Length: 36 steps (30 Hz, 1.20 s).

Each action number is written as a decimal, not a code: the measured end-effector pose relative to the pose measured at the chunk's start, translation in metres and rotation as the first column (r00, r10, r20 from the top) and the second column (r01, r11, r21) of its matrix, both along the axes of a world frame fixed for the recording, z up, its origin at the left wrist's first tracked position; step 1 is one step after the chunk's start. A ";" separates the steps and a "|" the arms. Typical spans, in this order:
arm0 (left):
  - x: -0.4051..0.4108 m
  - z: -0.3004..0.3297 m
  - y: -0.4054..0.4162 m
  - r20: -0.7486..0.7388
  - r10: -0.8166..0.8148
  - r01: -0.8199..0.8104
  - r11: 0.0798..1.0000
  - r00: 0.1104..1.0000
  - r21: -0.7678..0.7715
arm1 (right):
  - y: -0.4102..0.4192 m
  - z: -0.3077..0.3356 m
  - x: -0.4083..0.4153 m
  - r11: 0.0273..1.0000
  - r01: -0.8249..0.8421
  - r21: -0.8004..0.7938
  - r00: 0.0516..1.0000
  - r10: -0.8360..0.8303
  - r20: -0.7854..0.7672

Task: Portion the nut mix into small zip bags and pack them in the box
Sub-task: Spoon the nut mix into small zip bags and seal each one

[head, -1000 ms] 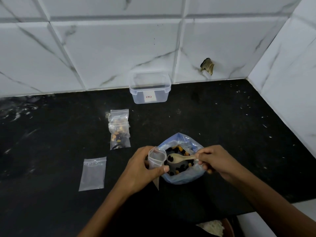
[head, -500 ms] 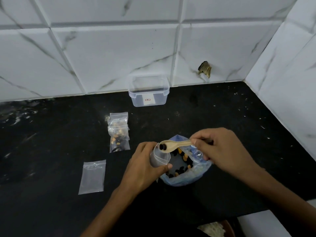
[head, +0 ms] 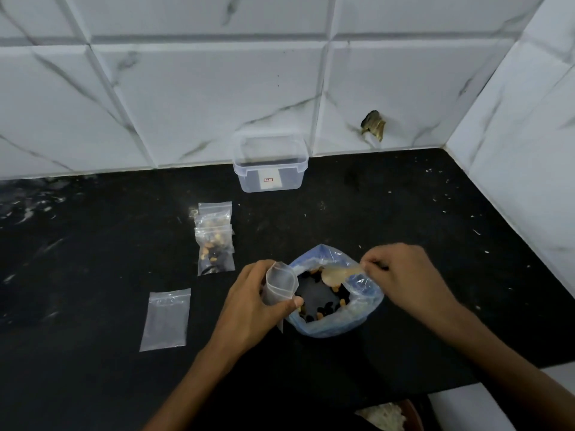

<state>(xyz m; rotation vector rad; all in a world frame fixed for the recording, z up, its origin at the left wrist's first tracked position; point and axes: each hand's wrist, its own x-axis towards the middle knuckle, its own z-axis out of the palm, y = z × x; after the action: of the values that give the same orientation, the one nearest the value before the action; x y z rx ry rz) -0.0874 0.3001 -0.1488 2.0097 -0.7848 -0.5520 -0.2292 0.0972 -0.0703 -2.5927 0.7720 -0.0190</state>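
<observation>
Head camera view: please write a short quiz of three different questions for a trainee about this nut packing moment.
1. True or false: the clear plastic box by the tiled wall already holds filled bags.
2. Which hand holds the small open zip bag? A) left hand B) right hand
3. Fill in: the wooden spoon dips into the big blue ____ of nut mix.

Key: 1 false; 2 A; 3 bag.
</observation>
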 end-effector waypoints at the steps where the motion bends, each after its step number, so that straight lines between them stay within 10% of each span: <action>1: 0.000 -0.001 0.001 -0.017 -0.011 0.011 1.000 1.000 -0.003 | 0.000 -0.015 0.001 1.000 0.003 0.011 0.998 -0.002 -0.055; 16: -0.001 0.008 -0.003 -0.099 -0.089 0.095 0.994 0.991 0.058 | 0.037 -0.081 0.039 0.863 0.215 0.456 0.973 -0.153 -0.170; 36: 0.000 0.014 -0.006 0.024 -0.068 0.065 0.990 0.997 0.126 | -0.005 0.008 -0.004 0.625 0.317 0.713 0.916 -0.396 -0.060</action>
<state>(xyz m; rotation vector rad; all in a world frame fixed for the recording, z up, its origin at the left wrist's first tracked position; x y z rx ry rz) -0.0873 0.2945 -0.1350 2.1159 -0.8556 -0.6260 -0.2329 0.0920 -0.0619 -1.6523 1.0040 0.0241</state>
